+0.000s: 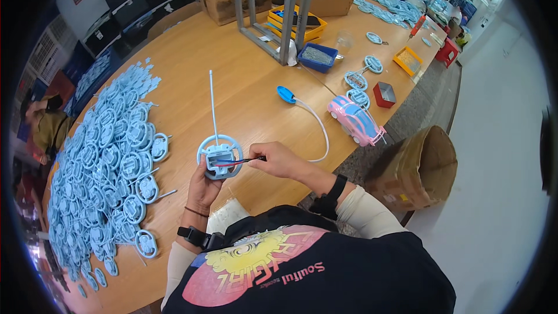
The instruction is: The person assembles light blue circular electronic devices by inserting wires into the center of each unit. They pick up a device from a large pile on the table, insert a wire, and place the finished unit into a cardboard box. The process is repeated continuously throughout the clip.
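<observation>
Steering-wheel controller: a light blue wheel-shaped toy remote (220,156) with a thin white antenna (213,100) standing up from it; it is held above the wooden table (244,90), near the front edge, in front of the person's chest.
Left hand: the left hand (203,186) grasps the controller from below, fingers wrapped around its lower rim.
Right hand: the right hand (282,160) pinches the red and black wires (239,162) between thumb and fingertips; the wires run into the open back of the controller.
Risk, wires: I judge that a strong pull can tear the thin wires out of the housing, because the pinch is near and the wires look short and tight.
Risk, antenna: the antenna is long and thin; tilting the controller toward the body or the table may bend it.
Risk, pile: the big heap of blue controller parts (107,163) lies just left of the left hand; a wide elbow move can push pieces around or off the table.
Risk, car: the pink and blue toy car (356,120) stands close to the table's right edge and could roll off if it is bumped.
Cable: a blue tool with white cord (308,115) lies behind the right hand, and the hand could catch it.
Open room: bare wood shows between the heap and the cord, behind the controller.
Edges: the front edge is just under the forearms; a cardboard box (415,166) sits on the floor to the right.
</observation>
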`<act>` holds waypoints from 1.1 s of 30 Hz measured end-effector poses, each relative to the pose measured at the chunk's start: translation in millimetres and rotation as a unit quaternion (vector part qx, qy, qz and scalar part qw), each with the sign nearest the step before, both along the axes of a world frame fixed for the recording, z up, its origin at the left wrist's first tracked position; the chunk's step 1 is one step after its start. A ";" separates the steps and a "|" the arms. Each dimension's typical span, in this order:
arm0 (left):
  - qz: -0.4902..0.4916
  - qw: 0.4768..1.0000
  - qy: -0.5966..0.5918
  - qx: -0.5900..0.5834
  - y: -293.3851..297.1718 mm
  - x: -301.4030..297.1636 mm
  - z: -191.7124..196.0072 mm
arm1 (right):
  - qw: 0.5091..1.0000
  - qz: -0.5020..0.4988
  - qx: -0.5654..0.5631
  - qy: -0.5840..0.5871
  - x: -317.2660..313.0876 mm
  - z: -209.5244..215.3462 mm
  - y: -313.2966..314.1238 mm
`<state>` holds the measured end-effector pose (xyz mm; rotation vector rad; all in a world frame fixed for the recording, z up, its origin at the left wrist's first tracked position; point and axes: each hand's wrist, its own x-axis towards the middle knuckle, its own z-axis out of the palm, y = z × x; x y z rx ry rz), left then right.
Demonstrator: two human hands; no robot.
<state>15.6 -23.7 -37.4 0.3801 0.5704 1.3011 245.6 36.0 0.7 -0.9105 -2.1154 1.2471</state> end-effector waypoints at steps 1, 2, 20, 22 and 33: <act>0.006 1.000 0.000 -0.003 -1.4 -0.7 -2.8 | 1.000 -0.001 -0.002 -0.014 -1.3 2.2 -1.2; 0.012 1.000 -0.001 -0.005 -3.5 -0.9 -4.8 | 1.000 -0.003 -0.004 -0.029 -2.8 3.0 -2.1; 0.280 0.896 0.312 -0.150 0.9 -261.8 -4.3 | 0.995 0.052 0.081 -0.041 -19.2 64.7 -8.8; 0.274 0.834 0.459 -0.140 -24.8 -241.9 -24.2 | 0.990 0.125 0.010 0.068 -24.7 157.9 -28.7; 0.258 0.496 0.827 0.054 -87.7 -93.5 -114.8 | 0.758 0.293 0.155 0.562 18.1 317.7 -108.3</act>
